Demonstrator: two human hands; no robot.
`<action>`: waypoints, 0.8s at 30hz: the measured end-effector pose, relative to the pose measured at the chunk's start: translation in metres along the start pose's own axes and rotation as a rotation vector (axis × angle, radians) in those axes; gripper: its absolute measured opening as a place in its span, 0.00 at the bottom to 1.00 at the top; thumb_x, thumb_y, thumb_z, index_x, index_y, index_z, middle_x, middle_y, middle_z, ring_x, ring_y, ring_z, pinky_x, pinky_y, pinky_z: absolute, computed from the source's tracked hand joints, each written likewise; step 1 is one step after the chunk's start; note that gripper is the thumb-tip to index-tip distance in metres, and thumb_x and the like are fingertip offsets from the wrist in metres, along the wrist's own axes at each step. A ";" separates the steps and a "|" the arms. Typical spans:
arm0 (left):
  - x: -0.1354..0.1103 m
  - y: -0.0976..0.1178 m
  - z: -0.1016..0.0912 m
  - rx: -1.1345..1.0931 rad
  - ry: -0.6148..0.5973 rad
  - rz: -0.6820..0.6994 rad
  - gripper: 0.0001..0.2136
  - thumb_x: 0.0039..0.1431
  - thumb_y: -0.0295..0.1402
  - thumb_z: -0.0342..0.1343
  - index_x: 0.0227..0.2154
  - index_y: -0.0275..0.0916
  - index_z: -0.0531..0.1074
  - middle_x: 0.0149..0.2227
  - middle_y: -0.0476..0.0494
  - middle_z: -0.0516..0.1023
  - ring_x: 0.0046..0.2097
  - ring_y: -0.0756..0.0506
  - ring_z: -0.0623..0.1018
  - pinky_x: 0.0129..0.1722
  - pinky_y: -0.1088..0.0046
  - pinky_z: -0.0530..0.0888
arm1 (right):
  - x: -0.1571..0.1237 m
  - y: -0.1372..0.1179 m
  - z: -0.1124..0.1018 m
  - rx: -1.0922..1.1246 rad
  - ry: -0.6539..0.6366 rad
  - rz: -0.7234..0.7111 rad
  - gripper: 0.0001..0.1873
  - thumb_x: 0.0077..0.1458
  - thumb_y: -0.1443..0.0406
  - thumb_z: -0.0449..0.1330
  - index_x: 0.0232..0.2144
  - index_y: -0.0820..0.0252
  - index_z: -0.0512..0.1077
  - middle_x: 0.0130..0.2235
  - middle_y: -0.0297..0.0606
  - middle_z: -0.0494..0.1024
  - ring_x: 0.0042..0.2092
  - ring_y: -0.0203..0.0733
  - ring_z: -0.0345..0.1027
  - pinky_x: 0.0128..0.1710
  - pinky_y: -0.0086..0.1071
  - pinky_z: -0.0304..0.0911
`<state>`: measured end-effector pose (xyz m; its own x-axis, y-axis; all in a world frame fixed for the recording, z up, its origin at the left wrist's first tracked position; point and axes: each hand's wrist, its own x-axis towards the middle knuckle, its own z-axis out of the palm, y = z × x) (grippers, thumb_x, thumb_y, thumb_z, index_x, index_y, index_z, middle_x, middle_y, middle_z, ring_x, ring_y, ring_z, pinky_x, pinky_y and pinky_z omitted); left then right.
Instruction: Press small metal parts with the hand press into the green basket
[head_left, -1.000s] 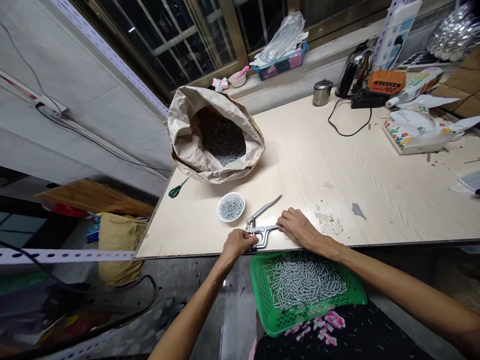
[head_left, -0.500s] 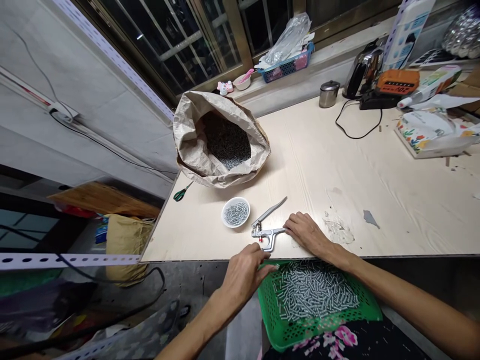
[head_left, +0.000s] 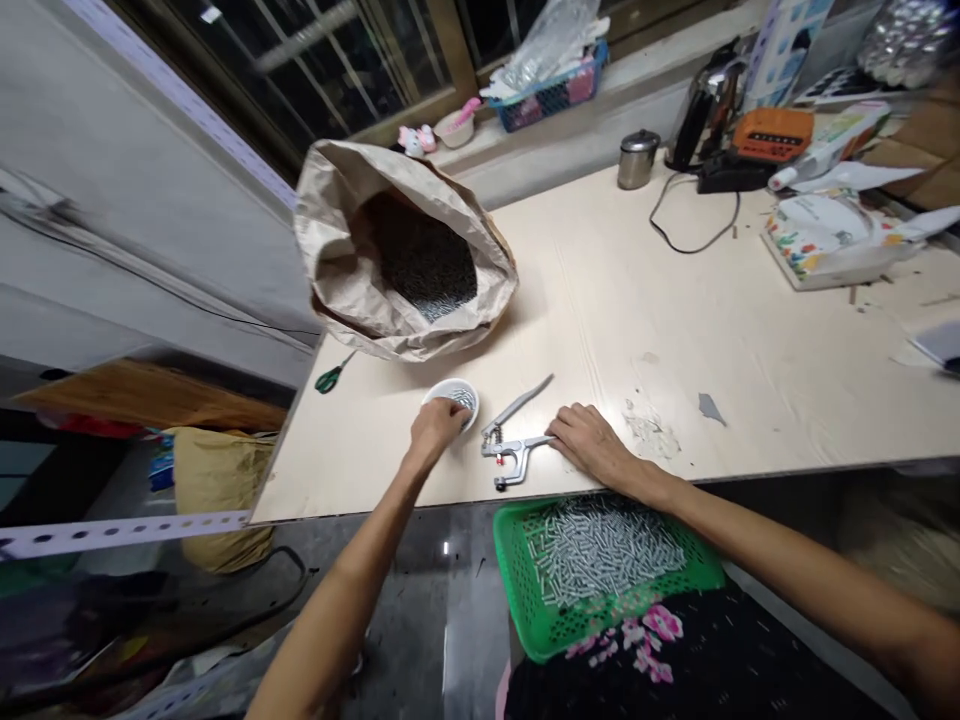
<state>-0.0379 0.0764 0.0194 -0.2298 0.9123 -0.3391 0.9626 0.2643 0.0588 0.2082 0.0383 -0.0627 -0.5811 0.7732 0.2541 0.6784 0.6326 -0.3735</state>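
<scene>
Table (head_left: 750, 350): a pale wood-grain top is seen. Clock directions below are read from the press pliers, with 12 pointing away from the person.
Sack (head_left: 337, 270): a brown paper sack is stood open at 11 o'clock, near the table's left edge. It is filled with small dark metal pieces.
Green basket (head_left: 510, 570): this is held on the lap at 5 o'clock, just below the table's near edge. It is loaded with short silvery metal tubes.
Tissue pack (head_left: 825, 245): a flowered pack is laid at 2 o'clock, well apart from the hands.
Kettle (head_left: 701, 115): this is stood at 1 o'clock by the window sill, with a black cable trailed onto the table.
Right hand (head_left: 589, 440): this is placed at 3 o'clock. The fingers are loosely curled and laid on the end of the lower handle, which is held against the table.
Left hand (head_left: 435, 425): this is reached out at 10 o'clock. The fingers are bunched narrow and dipped into the bowl; whether a piece is pinched cannot be told.
Press pliers (head_left: 514, 455): these are laid flat near the table's front edge, between the two hands, with the upper handle raised towards 1 o'clock.
Bowl (head_left: 474, 400): a small white bowl of silvery pieces is set at 10 o'clock, just beside the pliers and partly covered by the left hand.
Scissors (head_left: 328, 378): a green-handled pair is laid at 10 o'clock, beyond the bowl and by the sack's base.
</scene>
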 end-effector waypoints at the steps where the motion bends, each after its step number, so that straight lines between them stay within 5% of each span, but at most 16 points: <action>1: 0.003 -0.002 0.002 -0.003 -0.013 0.015 0.12 0.54 0.37 0.52 0.33 0.40 0.79 0.36 0.43 0.81 0.38 0.44 0.77 0.33 0.75 0.66 | 0.001 0.000 -0.001 -0.003 -0.025 0.003 0.10 0.63 0.63 0.51 0.34 0.59 0.70 0.37 0.40 0.72 0.39 0.43 0.59 0.38 0.35 0.50; 12: 0.002 0.009 -0.001 0.159 -0.009 0.036 0.14 0.52 0.37 0.49 0.33 0.39 0.78 0.35 0.41 0.81 0.38 0.40 0.77 0.31 0.73 0.66 | 0.002 0.007 0.003 -0.046 -0.054 0.009 0.10 0.63 0.61 0.50 0.37 0.58 0.69 0.39 0.38 0.71 0.41 0.43 0.57 0.37 0.36 0.47; 16: -0.003 0.006 0.006 0.165 0.085 0.067 0.15 0.53 0.38 0.48 0.32 0.38 0.78 0.36 0.37 0.81 0.39 0.38 0.77 0.32 0.71 0.67 | 0.002 0.006 0.001 -0.047 -0.060 0.016 0.09 0.63 0.62 0.51 0.36 0.59 0.69 0.39 0.38 0.71 0.41 0.42 0.56 0.36 0.35 0.46; 24: -0.023 0.002 0.006 -0.263 0.317 0.106 0.10 0.49 0.36 0.52 0.28 0.37 0.76 0.30 0.43 0.80 0.33 0.45 0.76 0.34 0.73 0.69 | 0.000 0.004 0.003 -0.057 0.014 -0.009 0.07 0.62 0.64 0.54 0.34 0.60 0.70 0.36 0.38 0.72 0.39 0.42 0.57 0.36 0.35 0.46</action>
<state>-0.0298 0.0541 0.0219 -0.2033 0.9790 -0.0148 0.9236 0.1967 0.3291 0.2095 0.0405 -0.0669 -0.5816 0.7675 0.2695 0.6977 0.6410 -0.3199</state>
